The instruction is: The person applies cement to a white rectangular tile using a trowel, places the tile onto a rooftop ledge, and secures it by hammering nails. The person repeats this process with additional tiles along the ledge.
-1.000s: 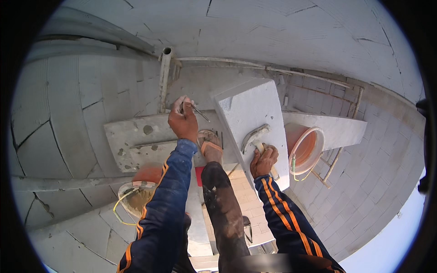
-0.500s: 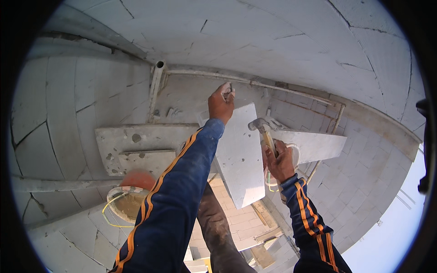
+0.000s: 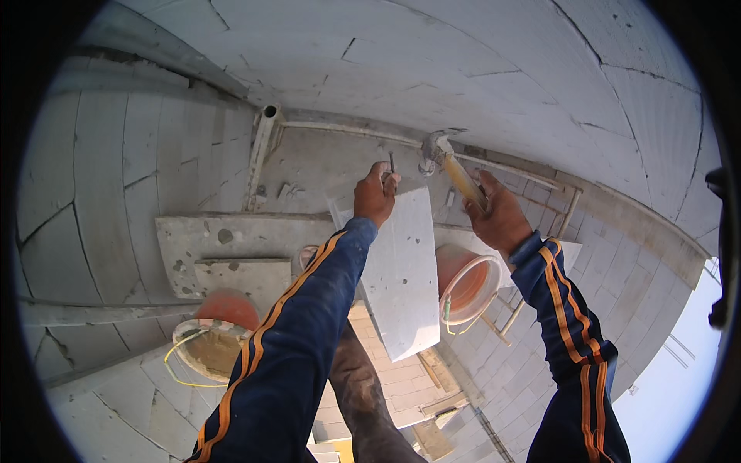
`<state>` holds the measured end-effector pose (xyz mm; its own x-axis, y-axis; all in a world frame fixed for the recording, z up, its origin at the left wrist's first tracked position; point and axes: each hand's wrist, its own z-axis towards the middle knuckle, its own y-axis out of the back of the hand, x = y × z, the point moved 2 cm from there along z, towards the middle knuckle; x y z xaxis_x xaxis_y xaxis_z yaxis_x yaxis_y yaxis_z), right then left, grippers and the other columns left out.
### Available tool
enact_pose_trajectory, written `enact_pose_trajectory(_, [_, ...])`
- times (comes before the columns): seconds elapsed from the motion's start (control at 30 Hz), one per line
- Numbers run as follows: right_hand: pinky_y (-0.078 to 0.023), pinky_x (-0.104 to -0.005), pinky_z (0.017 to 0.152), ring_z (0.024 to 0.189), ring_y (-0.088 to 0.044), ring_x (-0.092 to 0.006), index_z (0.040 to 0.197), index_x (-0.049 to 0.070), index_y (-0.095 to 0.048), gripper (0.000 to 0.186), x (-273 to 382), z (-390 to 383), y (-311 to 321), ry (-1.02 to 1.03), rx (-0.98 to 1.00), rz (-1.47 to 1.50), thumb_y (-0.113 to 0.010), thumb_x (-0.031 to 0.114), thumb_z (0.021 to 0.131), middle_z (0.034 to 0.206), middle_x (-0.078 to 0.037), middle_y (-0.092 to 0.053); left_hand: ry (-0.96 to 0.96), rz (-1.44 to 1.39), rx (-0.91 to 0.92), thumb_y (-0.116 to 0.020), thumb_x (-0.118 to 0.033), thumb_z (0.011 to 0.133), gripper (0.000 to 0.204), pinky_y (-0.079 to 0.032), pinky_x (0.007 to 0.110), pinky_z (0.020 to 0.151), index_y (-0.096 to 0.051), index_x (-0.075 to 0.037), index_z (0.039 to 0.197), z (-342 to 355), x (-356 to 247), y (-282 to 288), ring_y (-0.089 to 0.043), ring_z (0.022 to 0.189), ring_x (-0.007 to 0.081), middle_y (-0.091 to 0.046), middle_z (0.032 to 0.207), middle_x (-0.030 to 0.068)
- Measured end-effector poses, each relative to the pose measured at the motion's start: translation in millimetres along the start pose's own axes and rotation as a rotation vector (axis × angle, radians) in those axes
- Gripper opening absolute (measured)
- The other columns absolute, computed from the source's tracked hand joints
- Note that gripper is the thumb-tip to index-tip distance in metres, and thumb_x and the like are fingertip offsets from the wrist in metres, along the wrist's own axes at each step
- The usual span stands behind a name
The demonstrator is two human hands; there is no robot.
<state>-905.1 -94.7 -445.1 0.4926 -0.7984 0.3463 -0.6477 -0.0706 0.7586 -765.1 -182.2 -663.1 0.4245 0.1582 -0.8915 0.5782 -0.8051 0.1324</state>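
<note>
My left hand [image 3: 375, 193] is closed in a pinch on a thin dark nail [image 3: 391, 161], whose end sticks up from the fingertips. Just below it is the far end of a long pale block [image 3: 400, 270], lying across the boards. To the right, my right hand [image 3: 498, 216] wraps round the wooden handle of a claw hammer [image 3: 461, 182]. The hammer's grey head is raised near the wall, apart from the nail.
An orange bucket [image 3: 492, 279] stands right of the block. Another bucket [image 3: 185, 336], containing mortar, is at lower left. Mortar-spotted boards [image 3: 176, 245] span left and right. A metal scaffold pipe frame [image 3: 263, 154] runs along the pale block wall [image 3: 478, 46].
My right hand has lifted the hammer up and away toward the wall, uncovering the orange bucket. My left hand has dipped slightly, still pinching the nail, which shows more clearly.
</note>
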Motion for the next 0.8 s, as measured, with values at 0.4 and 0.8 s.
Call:
enact_pose_trajectory(0.4, [-0.052, -0.0457, 0.084, 0.089, -0.067, -0.0450, 0.140, 0.001, -0.049, 0.048, 43.1, 65.6, 6.7, 0.180, 0.040, -0.118, -0.056, 0.013, 0.093, 0.096, -0.031, -0.067, -0.127, -0.042, -0.072, -0.061, -0.019, 0.096, 0.022, -0.054, 0.041, 0.070, -0.059, -0.005, 0.113, -4.4, 2.8, -0.7, -0.071, 0.081, 0.0335, -0.072, 0.085, 0.0153])
enact_pose_trajectory(0.8, [-0.054, -0.0458, 0.082, 0.084, -0.069, -0.0414, 0.144, 0.004, -0.046, 0.052, 62.9, 80.6, -10.2, 0.131, 0.177, -0.339, -0.054, 0.013, 0.093, 0.087, -0.029, -0.067, -0.045, -0.019, -0.030, -0.063, -0.020, 0.095, 0.018, -0.054, 0.044, 0.067, -0.061, -0.006, 0.106, -2.2, 2.8, 0.0, -0.069, 0.077, 0.0371, -0.070, 0.080, 0.0172])
